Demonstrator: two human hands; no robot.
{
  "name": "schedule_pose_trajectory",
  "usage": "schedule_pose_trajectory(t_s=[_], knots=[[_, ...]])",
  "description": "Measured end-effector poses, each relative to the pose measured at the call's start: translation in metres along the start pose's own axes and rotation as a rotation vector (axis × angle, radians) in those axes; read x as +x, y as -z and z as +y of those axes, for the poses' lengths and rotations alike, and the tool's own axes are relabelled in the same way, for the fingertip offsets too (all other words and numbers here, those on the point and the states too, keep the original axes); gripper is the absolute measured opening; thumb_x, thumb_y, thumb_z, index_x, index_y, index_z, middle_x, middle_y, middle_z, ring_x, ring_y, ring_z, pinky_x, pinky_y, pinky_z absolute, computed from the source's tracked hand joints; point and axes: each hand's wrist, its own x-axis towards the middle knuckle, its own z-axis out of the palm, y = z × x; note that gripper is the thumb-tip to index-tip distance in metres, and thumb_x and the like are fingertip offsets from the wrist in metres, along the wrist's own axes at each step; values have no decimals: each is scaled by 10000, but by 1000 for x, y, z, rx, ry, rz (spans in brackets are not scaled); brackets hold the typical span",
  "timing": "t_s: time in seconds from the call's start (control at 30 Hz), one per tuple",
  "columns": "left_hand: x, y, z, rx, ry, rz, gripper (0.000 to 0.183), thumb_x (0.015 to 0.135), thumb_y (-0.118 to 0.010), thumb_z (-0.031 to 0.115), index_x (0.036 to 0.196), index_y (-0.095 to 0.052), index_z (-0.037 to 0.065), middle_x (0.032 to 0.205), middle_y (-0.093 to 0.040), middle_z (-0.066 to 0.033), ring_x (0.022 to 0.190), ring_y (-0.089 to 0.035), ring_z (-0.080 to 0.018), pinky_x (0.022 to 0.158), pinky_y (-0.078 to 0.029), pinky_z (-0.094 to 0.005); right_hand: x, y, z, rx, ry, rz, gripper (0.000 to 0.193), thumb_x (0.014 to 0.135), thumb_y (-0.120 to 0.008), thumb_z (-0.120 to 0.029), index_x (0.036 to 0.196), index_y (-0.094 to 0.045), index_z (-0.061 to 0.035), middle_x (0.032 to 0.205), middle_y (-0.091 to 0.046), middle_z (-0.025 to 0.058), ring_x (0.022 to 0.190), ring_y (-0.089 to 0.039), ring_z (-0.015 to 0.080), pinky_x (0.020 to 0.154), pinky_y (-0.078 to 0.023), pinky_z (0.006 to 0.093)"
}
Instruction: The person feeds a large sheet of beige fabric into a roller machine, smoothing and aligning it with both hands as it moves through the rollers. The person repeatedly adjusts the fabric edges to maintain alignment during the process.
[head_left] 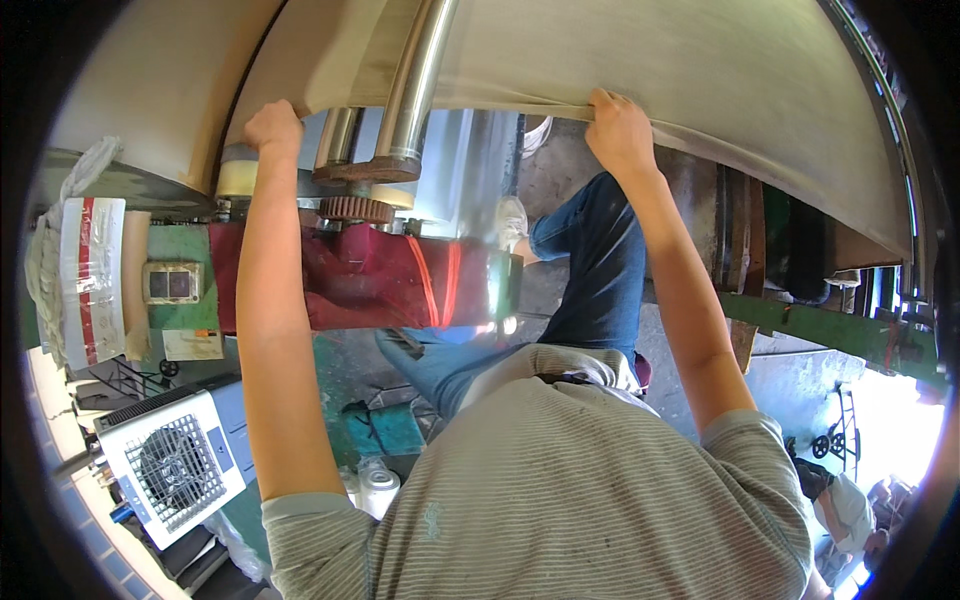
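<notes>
A wide beige sheet of cloth (700, 75) spans the upper part of the view, its near edge hanging between my arms. My left hand (273, 127) is closed at the sheet's left part, close to a dark vertical gap. Farther right, my right hand (617, 130) grips the sheet's near edge, and creases run from its fingers. Between the hands, a shiny metal roller (412, 85) slants across the cloth. Under the roller's end is a brown toothed gear (356, 210). Both arms reach forward, raised.
A dark red cloth (350, 270) with orange strips covers part of the green machine frame (810, 325). At left stand a small control box (173, 284) and a white fan unit (172, 465). Below the sheet, one of my legs (600, 270) is stepped forward between machine parts.
</notes>
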Motion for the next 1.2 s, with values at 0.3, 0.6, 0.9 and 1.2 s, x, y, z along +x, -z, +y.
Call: schedule_pose_trajectory(t_s=[0.3,0.6,0.9,1.2], knots=[[1,-8,-8,-22,-26,74,187,795,-532,155,870,-679,68,918,-648,-166,885,-629,-307,716,-509,-399,11,21,-20,137,152,-62,196,674,-582,-83,864,-538,-63,903,-555,129,913,-523,309,791,-431,391],[-1,4,9,26,-292,263,133,751,-543,117,762,-673,89,802,-657,-142,757,-653,-294,614,-524,-390,-18,60,99,-175,-182,88,96,741,-514,-68,810,-579,-55,824,-597,132,832,-561,322,734,-442,415],[26,-40,-9,85,18,40,184,793,-514,125,817,-697,132,866,-677,-69,773,-659,-256,532,-507,-444,-33,17,29,-135,-136,-65,102,741,-462,-87,736,-552,-41,755,-594,162,723,-586,332,644,-475,422],[9,-25,-7,72,-114,215,143,767,-550,127,737,-690,125,790,-666,-109,764,-657,-258,626,-522,-347,-20,-10,-19,-5,-64,-89,87,709,-490,-99,759,-540,-47,754,-584,128,755,-581,298,682,-463,380]])
